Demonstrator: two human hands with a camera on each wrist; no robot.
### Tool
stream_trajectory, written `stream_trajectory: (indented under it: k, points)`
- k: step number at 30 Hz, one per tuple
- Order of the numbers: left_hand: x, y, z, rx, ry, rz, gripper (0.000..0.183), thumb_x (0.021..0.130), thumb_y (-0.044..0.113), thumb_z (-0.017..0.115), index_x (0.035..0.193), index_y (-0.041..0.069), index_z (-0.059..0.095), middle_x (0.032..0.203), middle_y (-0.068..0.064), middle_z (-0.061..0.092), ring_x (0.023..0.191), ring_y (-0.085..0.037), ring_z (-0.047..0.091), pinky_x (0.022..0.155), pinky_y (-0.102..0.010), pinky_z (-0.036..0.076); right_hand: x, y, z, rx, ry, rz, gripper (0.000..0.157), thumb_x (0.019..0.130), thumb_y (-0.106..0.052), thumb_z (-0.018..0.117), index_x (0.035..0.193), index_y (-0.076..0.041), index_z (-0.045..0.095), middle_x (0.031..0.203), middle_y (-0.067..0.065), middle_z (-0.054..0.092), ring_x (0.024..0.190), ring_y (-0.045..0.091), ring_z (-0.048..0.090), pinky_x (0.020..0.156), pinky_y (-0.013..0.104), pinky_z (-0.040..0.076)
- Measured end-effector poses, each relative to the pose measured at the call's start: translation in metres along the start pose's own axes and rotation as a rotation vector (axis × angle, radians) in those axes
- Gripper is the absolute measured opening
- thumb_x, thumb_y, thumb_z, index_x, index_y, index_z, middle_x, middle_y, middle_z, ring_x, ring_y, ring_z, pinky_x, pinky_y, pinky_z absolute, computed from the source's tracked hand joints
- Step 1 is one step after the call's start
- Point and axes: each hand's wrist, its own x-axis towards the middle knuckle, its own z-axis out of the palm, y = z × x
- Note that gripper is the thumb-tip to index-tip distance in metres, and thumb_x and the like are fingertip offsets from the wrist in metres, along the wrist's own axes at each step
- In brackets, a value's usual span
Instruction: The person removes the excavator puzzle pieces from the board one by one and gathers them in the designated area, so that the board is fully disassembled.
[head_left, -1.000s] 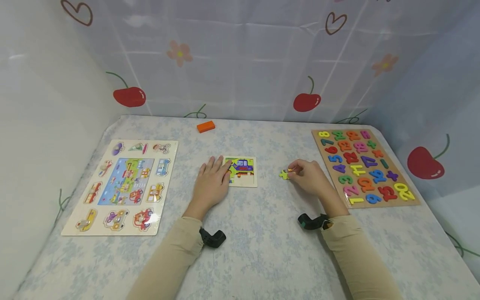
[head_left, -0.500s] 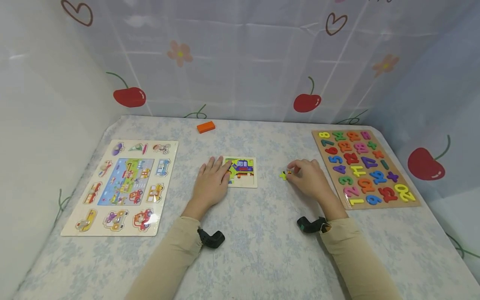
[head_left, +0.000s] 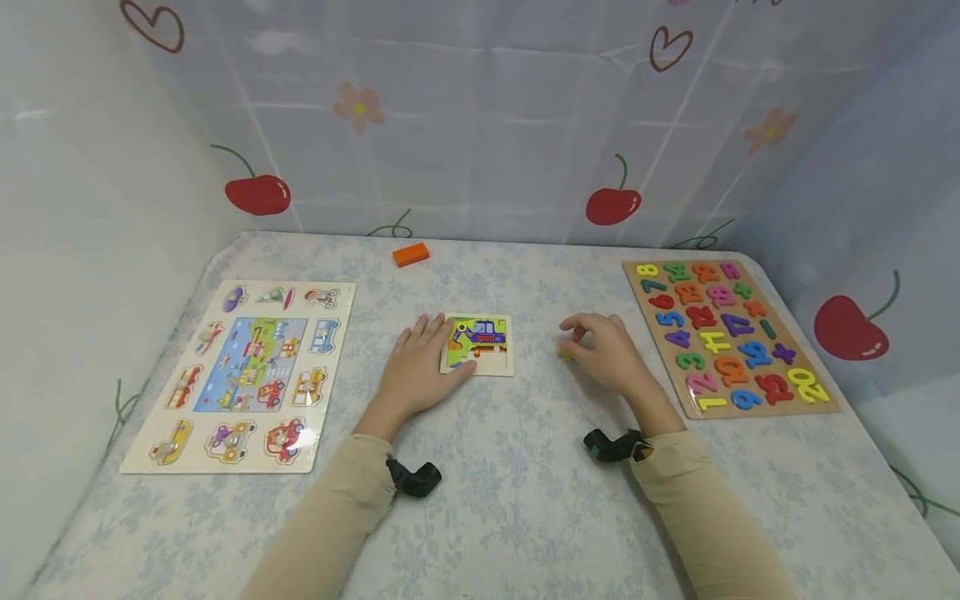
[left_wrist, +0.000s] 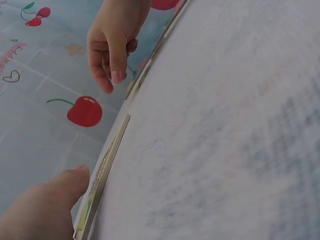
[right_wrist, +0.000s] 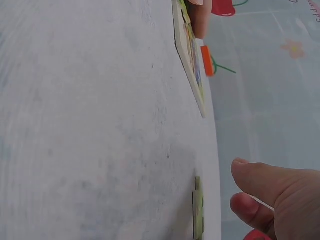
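Observation:
A small wooden vehicle puzzle board (head_left: 491, 333) lies at the table's middle, its picture showing a purple cab. My left hand (head_left: 420, 367) rests at the board's left edge with fingers straight and the thumb along the near edge. In the left wrist view that board (left_wrist: 104, 172) is edge-on beside the left thumb (left_wrist: 72, 185). My right hand (head_left: 603, 354) hovers to the right, fingers loosely bent with nothing between them. Below it a yellow-green puzzle piece (head_left: 564, 355) lies mostly hidden; the right wrist view shows this piece (right_wrist: 198, 212) on the cloth, apart from the fingers.
At the left lies a large vehicle puzzle board (head_left: 330, 425) with knobbed pieces. A number puzzle board (head_left: 783, 321) sits on the right, near the right forearm. An orange block (head_left: 411, 255) is at the back. Patterned curtains (head_left: 480, 125) enclose the table's far side.
My right hand has let go of the puzzle piece and risen slightly leftward over it. My left thumb has moved down from the board's picture to its near edge, uncovering the left part.

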Motion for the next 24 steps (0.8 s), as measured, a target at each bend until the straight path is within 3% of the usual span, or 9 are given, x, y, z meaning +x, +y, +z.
stream_trajectory:
  k: [5,11,19,24]
  points:
    - [-0.001,-0.001,0.000,0.000,-0.007,-0.008,0.111,0.079,0.081,0.053,0.160,0.013,0.019,0.168,-0.003,0.017,0.156,-0.025,0.009,0.127,-0.047,0.011,0.005,-0.014,0.009,0.009,-0.038,0.020,0.028,0.094,-0.025,0.069,0.118,-0.011,0.068,0.093,0.005,0.063,0.095,0.026,0.045,0.079,0.037,0.037]
    - [0.000,-0.003,0.004,0.041,-0.003,-0.014,0.115,0.076,0.082,0.055,0.160,0.014,0.018,0.168,-0.002,0.017,0.156,-0.024,0.009,0.127,-0.046,0.011,0.015,-0.035,0.024,0.052,-0.102,0.021,0.026,0.094,-0.027,0.069,0.118,-0.015,0.069,0.094,0.002,0.064,0.102,0.024,0.048,0.085,0.040,0.041]
    - [-0.001,-0.002,0.004,0.048,0.005,-0.010,0.112,0.077,0.084,0.052,0.160,0.016,0.021,0.167,-0.001,0.019,0.156,-0.025,0.009,0.127,-0.047,0.010,0.027,-0.065,0.047,0.085,-0.193,-0.139,0.023,0.093,-0.023,0.070,0.114,-0.014,0.073,0.088,-0.001,0.065,0.091,0.021,0.052,0.086,0.038,0.041]
    - [-0.001,-0.001,0.002,0.030,0.010,-0.004,0.109,0.078,0.083,0.052,0.159,0.017,0.025,0.166,-0.001,0.023,0.156,-0.025,0.012,0.126,-0.048,0.011,0.034,-0.079,0.061,0.103,-0.237,-0.222,0.023,0.092,-0.021,0.072,0.112,-0.011,0.074,0.088,-0.001,0.067,0.083,0.016,0.056,0.079,0.032,0.046]
